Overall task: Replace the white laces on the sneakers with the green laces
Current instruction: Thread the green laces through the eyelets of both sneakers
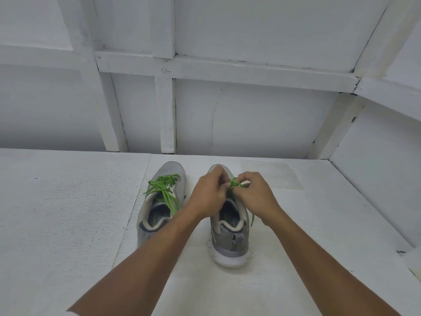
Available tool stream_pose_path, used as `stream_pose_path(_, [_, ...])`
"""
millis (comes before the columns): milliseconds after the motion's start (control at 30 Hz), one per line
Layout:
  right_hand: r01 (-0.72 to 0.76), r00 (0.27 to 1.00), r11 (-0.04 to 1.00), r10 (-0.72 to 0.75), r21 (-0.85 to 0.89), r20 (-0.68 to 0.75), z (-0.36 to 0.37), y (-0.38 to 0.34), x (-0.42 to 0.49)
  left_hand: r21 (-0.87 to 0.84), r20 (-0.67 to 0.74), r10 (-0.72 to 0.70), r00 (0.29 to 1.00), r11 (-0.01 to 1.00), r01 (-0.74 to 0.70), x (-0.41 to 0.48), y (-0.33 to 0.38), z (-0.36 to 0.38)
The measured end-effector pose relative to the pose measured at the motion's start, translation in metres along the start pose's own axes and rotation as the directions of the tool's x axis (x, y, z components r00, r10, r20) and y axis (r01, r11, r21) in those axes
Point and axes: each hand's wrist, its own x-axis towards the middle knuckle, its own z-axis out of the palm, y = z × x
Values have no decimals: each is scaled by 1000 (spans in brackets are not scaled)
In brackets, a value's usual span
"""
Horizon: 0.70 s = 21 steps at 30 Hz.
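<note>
Green lace [234,183] on the right sneaker [227,242] is pinched by left grip [209,195] and right grip [252,195] directly above it, knot apparently unfinished; left sneaker [169,171], just left of the grips, looks fully relaced.

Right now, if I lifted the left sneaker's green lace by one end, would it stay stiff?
Probably not: the green lace droops in loose curves over the left sneaker, so it looks floppy and light. Being threaded and knotted, it would likely tug the shoe rather than come free.
</note>
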Motion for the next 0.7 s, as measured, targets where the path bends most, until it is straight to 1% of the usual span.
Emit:
stream_pose_path(33, [120,990,989,-126,-82,-70,1,4,-3,-17,8,-21,1000,1000,21,1,1,0])
stream_pose_path(67, [246,959,956,-264,-162,-105,1,9,-4,-29,14,-37,999,999,37,2,1,-1])
stream_pose_path(133, [463,859,835,-506,-298,-83,-1,18,-3,-43,28,-52,998,998,53,4,0,-2])
stream_pose_path(167, [526,813,777,-578,-345,-63,-2,23,-2,-49,35,-55,998,997,57,5,-2,-3])
stream_pose_path(200, [555,788,749,-613,-362,-61,-3,28,-1,-52,41,-58,997,997,60,6,-3,-4])
stream_pose_path(233, [560,785,753,-616,-345,-71,-3,30,-1,-53,47,-58,997,997,60,6,-3,-5])
stream_pose_path(300, [546,809,802,-580,-243,-95,-3,29,-2,-50,49,-59,997,997,61,8,-3,-7])
stream_pose_path(400, [512,850,852,-521,-111,-76,-6,30,-9,-46,29,-133,991,990,134,13,-4,-10])
stream_pose_path(467, [505,857,858,-511,-94,-62,-9,33,-11,-39,10,-195,981,980,195,15,-7,-12])
stream_pose_path(600, [470,879,880,-474,-69,-58,-13,41,-18,-29,-29,-272,962,962,271,16,-9,-11])
stream_pose_path(700, [450,890,889,-454,-89,-30,-15,49,-23,-34,-45,-295,954,955,293,14,-13,-7])
